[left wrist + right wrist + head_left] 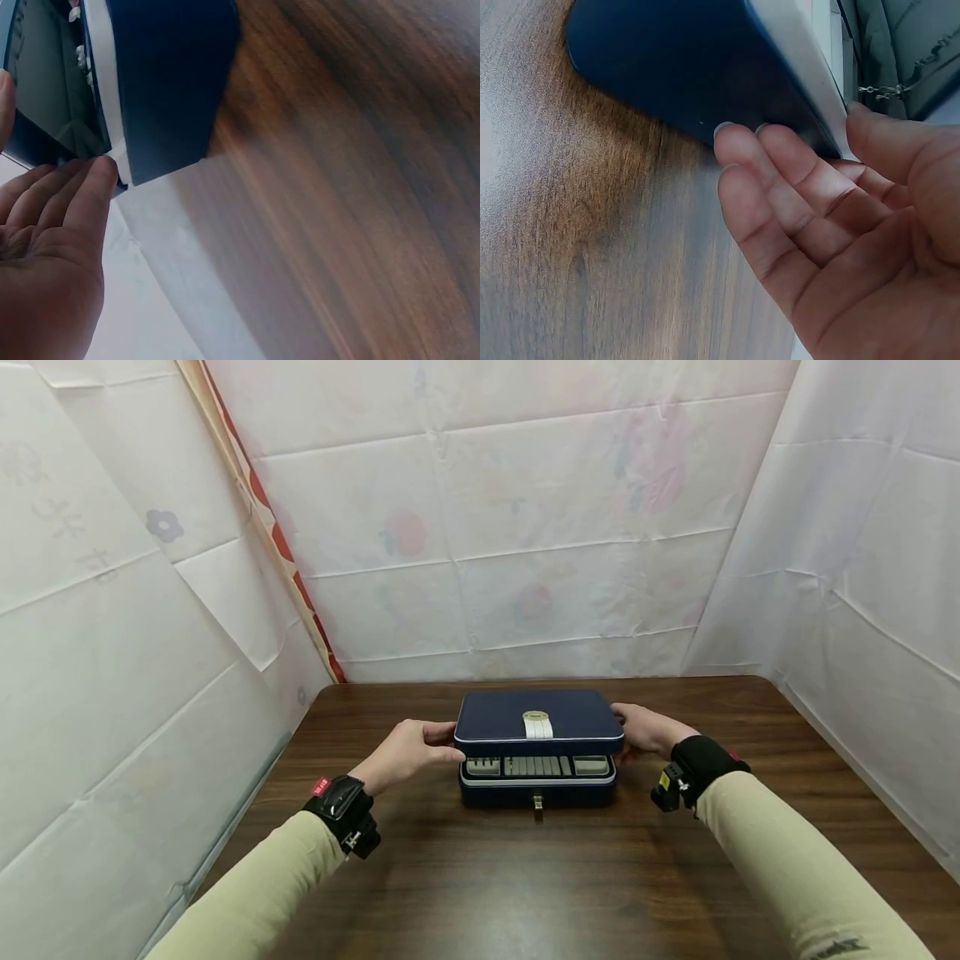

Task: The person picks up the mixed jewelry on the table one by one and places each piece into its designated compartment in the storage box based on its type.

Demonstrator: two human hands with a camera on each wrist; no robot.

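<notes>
A navy jewelry box (495, 798) stands on the table, its lid (487, 714) raised a little at the front. Through the gap shows a pale interior with ring rolls (536, 766) and compartments. My left hand (405, 756) touches the lid's left side, its thumb at the front left corner; the fingers (86, 199) look straight at the box's side in the left wrist view. At the right side is my right hand (648, 731), its fingers (739, 202) loosely bent by the wall and thumb near the rim. Silvery chains (885, 91) hang inside the lid.
A brown wood-grain table (525, 893) lies under the box. White printed sheeting (487, 527) rises behind the table and along both sides. A gold-coloured clasp (537, 802) is on the box's front, and a pale strap (537, 727) lies on the lid.
</notes>
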